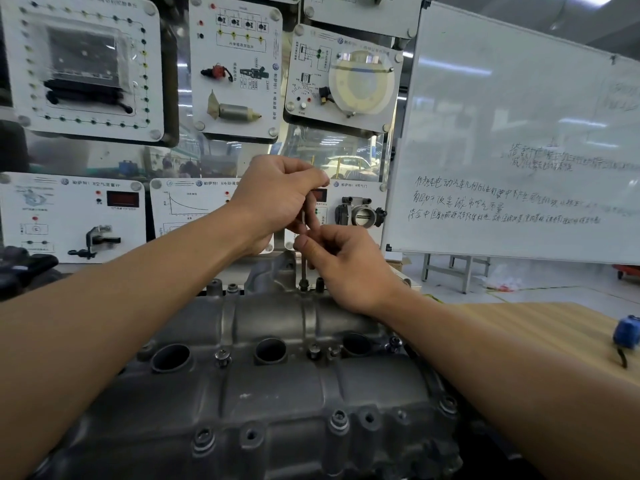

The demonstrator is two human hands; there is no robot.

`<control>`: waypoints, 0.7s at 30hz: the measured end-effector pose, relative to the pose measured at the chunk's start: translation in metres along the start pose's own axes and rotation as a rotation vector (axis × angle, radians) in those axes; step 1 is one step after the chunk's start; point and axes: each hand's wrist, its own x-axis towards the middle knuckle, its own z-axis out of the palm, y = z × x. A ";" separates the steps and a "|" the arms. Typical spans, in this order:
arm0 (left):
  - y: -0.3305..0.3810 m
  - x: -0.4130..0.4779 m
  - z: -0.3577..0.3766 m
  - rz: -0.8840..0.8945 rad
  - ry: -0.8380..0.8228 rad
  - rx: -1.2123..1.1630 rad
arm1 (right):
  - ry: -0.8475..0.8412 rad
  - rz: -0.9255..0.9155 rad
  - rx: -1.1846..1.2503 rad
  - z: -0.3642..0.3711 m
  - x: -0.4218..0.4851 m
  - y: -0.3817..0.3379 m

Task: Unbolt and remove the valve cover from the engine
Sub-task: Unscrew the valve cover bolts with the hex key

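Note:
The grey cast valve cover (270, 386) fills the lower middle, with three round plug holes across its top and bolts along its near and far edges. A thin metal driver shaft (303, 268) stands upright on a bolt (304, 285) at the cover's far edge. My left hand (277, 199) is closed around the top of that tool. My right hand (346, 265) pinches the shaft lower down, just above the bolt. Fingers hide the tool's handle.
White training panels (239, 64) with mounted car parts stand behind the engine. A whiteboard (519, 140) with handwriting is at the right. A wooden tabletop (540, 327) at the right carries a blue object (627, 332) with a black cord.

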 end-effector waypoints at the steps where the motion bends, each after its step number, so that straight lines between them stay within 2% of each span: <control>1: 0.000 0.000 0.001 -0.016 0.013 0.001 | -0.001 0.001 -0.004 0.000 0.000 0.000; 5: 0.003 0.002 -0.003 -0.182 -0.047 -0.187 | 0.002 0.023 -0.034 0.001 0.000 0.000; 9: 0.004 0.000 -0.018 -0.327 -0.312 -0.498 | 0.021 0.040 -0.046 0.000 0.000 0.000; 13: 0.003 -0.002 -0.028 -0.322 -0.498 -0.581 | 0.035 0.023 -0.047 0.000 -0.001 0.000; 16: 0.002 -0.002 -0.030 -0.235 -0.607 -0.543 | 0.045 0.002 -0.040 0.000 -0.002 0.000; 18: 0.001 -0.003 -0.025 -0.174 -0.569 -0.458 | 0.039 -0.024 -0.056 0.001 -0.003 0.000; 21: 0.001 -0.003 -0.011 -0.125 -0.347 -0.278 | 0.011 -0.054 -0.079 0.003 -0.004 0.000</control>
